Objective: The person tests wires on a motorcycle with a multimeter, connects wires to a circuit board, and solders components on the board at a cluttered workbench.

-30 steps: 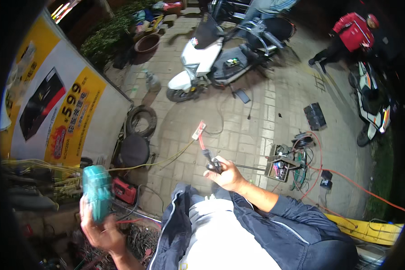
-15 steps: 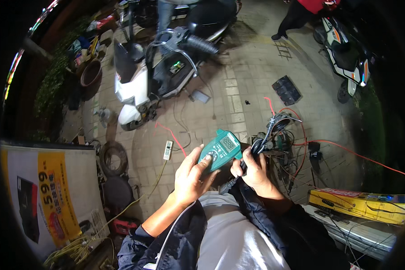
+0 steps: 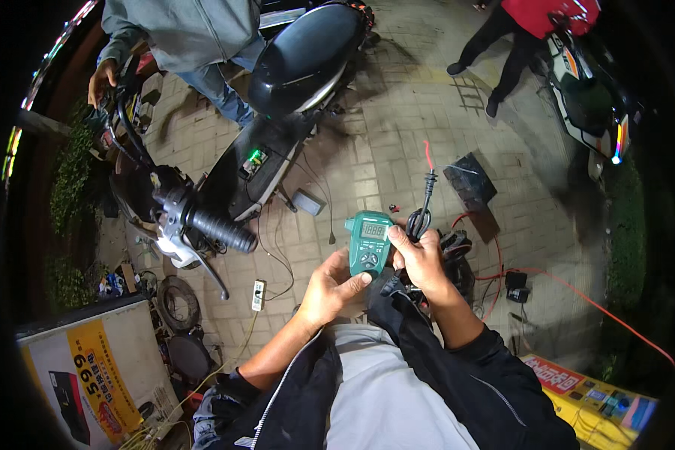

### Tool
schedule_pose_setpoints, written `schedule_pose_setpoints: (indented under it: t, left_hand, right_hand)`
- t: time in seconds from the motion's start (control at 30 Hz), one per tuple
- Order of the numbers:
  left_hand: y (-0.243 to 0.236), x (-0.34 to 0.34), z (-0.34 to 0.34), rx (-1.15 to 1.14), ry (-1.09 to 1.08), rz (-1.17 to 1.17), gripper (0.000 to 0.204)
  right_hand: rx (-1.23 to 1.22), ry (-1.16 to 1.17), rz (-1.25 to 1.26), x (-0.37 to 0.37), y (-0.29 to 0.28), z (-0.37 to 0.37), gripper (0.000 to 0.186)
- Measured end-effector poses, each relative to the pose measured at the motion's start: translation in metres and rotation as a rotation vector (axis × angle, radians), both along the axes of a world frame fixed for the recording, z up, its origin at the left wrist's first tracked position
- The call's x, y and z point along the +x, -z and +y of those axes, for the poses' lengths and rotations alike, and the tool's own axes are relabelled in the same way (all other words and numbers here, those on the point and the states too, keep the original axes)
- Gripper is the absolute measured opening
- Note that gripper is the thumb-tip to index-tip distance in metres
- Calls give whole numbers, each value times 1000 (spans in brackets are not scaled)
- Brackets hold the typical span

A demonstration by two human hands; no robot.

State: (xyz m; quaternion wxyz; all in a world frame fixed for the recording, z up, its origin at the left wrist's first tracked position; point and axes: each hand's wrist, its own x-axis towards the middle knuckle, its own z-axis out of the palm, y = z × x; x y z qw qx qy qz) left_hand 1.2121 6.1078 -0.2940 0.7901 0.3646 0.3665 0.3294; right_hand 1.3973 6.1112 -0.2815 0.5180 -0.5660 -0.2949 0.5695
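My left hand (image 3: 331, 289) grips a green handheld meter (image 3: 369, 244) with a digital screen, its thumb on the lower end. My right hand (image 3: 420, 262) is closed around a coiled black cable (image 3: 418, 223) with a dark connector, its thumb at the meter's upper right edge. A red lead (image 3: 427, 154) extends from the top of that cable. Both hands are in front of my grey shirt, between the open sides of a dark jacket.
A scooter (image 3: 300, 60) stands ahead, a grey-sweatered person (image 3: 180, 34) beside it. A red-jacketed person (image 3: 536, 15) is near another scooter (image 3: 585, 105). Signboard (image 3: 90, 375), tyre (image 3: 176, 307), power strip (image 3: 258, 296), orange cable (image 3: 600, 307) and yellow box (image 3: 577, 390) lie around.
The meter has moved from low left to centre, beside my right hand and upright. The view has shifted, bringing the nearer scooter's handlebar and the grey-sweatered person further in.
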Motion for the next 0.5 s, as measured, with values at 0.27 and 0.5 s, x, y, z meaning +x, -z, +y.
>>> schedule_pose_setpoints:
  t: [0.27, 0.5]
  left_hand:
    - [2, 114, 132, -407, -418, -244, 34]
    - [22, 203, 264, -401, -599, -252, 36]
  right_hand:
    - [-109, -620, -54, 128, 24, 147, 31]
    - [-341, -708, -179, 228, 60, 211, 9]
